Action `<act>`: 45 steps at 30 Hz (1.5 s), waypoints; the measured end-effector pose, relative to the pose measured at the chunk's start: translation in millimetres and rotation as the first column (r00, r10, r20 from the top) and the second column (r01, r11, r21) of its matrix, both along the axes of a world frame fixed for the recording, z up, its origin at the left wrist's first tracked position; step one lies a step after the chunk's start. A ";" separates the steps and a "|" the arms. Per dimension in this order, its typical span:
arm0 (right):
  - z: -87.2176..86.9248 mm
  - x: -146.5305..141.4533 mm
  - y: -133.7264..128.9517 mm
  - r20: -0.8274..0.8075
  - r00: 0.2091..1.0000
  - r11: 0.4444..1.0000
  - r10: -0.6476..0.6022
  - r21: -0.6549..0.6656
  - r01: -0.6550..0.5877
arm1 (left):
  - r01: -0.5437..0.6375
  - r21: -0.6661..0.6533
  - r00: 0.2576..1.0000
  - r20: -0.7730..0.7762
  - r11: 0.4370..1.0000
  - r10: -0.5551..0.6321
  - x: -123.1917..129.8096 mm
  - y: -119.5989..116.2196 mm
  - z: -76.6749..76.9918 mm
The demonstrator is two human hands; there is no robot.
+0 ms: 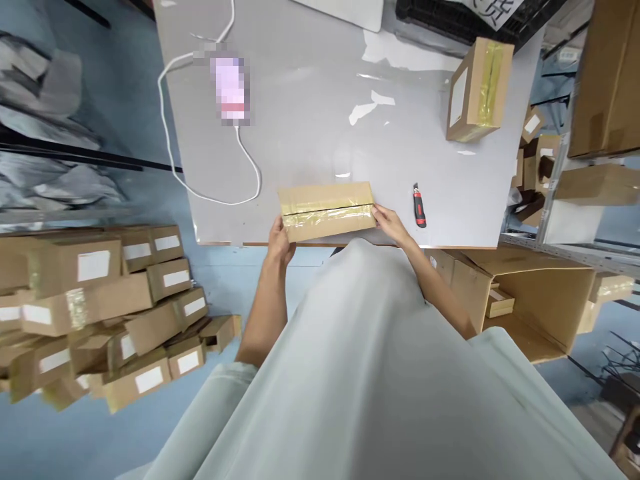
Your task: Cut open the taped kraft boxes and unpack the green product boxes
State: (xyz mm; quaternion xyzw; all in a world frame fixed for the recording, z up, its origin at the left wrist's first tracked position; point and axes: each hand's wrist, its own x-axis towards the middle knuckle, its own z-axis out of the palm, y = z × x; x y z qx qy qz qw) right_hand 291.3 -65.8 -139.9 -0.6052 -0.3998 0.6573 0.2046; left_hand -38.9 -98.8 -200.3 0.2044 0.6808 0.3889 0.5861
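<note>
A long cardboard box [327, 230] lies at the near edge of the table, its top seam slit along the yellowish tape. My left hand [281, 241] grips its left end, and my right hand [390, 223] pinches its right end near the seam. Both hands are closed on the box; some fingers are hidden behind it. To the right of my right hand, a red and black utility knife [419, 207] rests on the table. What is inside the box cannot be seen.
A taped carton [463, 100] stands on the table [305, 133] at the right. A phone [231, 90] with a white cable lies left. Stacked cartons [145, 323] fill the lower left. A large open carton [540, 313] sits below the table's right side. A black crate [450, 23] is at the back.
</note>
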 end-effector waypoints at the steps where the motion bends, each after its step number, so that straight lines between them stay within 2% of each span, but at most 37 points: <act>1: 4.1 8.1 -0.9 0.028 0.999 0.999 -0.030 0.026 0.029 | 0.005 -0.013 0.999 0.049 1.000 -0.004 9.6 8.8 -3.4; 3: 12.6 27.9 -3.0 0.097 0.990 0.994 -0.104 0.054 0.099 | 0.015 -0.049 0.991 0.137 0.999 -0.008 31.4 28.2 -10.2; 5: 21.3 46.5 -5.4 0.174 0.969 0.983 -0.177 0.068 0.168 | 0.059 -0.049 0.986 0.159 0.997 -0.051 52.7 46.9 -15.3; 7: 28.6 59.9 -7.2 0.247 0.941 0.973 -0.230 0.090 0.214 | 0.080 -0.008 0.992 0.102 0.997 -0.078 67.4 60.6 -16.6; 9: 32.9 67.1 -7.0 0.299 0.919 0.965 -0.257 0.124 0.230 | 0.093 0.074 0.996 -0.009 0.993 -0.092 71.9 66.5 -12.5; 12: 33.5 68.1 -2.0 0.353 0.892 0.956 -0.281 0.187 0.227 | 0.167 0.175 0.978 -0.150 0.970 -0.142 64.6 62.3 4.1; 15: 33.1 63.5 7.0 0.344 0.882 0.940 -0.323 0.224 0.257 | 0.275 0.172 0.936 -0.271 0.946 -0.223 57.4 51.1 28.6; 18: 38.8 59.1 18.0 0.269 0.904 0.929 -0.332 0.258 0.265 | 0.319 0.147 0.888 -0.392 0.936 -0.241 60.7 40.6 52.6; 20: 45.4 56.8 27.2 0.291 0.920 0.940 -0.264 0.293 0.177 | 0.310 0.134 0.880 -0.416 0.941 -0.231 66.1 34.3 65.5; 23: 53.2 51.5 43.2 0.449 0.891 0.942 -0.066 0.323 -0.093 | 0.303 0.135 0.885 -0.407 0.943 -0.227 70.6 22.6 78.3; 26: 54.5 40.4 55.6 0.637 0.764 0.884 0.097 0.298 -0.361 | 0.345 0.150 0.871 -0.419 0.927 -0.256 67.6 6.5 83.3; 29: 51.6 22.2 57.5 0.772 0.611 0.831 0.177 0.215 -0.514 | 0.456 0.126 0.801 -0.490 0.881 -0.345 63.6 -12.3 81.3; 32: 48.0 3.0 50.0 0.842 0.498 0.806 0.207 0.142 -0.575 | 0.550 0.074 0.697 -0.589 0.832 -0.409 66.6 -29.3 75.0; 35: 47.2 -6.1 40.5 0.865 0.452 0.802 0.217 0.106 -0.588 | 0.563 0.062 0.642 -0.661 0.824 -0.388 76.2 -39.5 69.9; 38: 52.6 3.5 33.3 0.828 0.512 0.789 0.227 0.152 -0.595 | 0.565 0.118 0.621 -0.712 0.816 -0.327 86.9 -40.0 72.0; 40: 58.6 19.6 29.2 0.786 0.573 0.782 0.232 0.199 -0.591 | 0.600 0.147 0.602 -0.730 0.786 -0.323 93.5 -34.4 77.0; 42: 63.8 39.2 24.3 0.758 0.615 0.790 0.218 0.233 -0.567 | 0.670 0.151 0.563 -0.741 0.727 -0.365 100.6 -24.7 82.5; 45: 65.2 64.1 14.1 0.756 0.635 0.831 0.156 0.247 -0.498 | 0.797 0.126 0.465 -0.753 0.591 -0.466 113.3 -5.5 86.6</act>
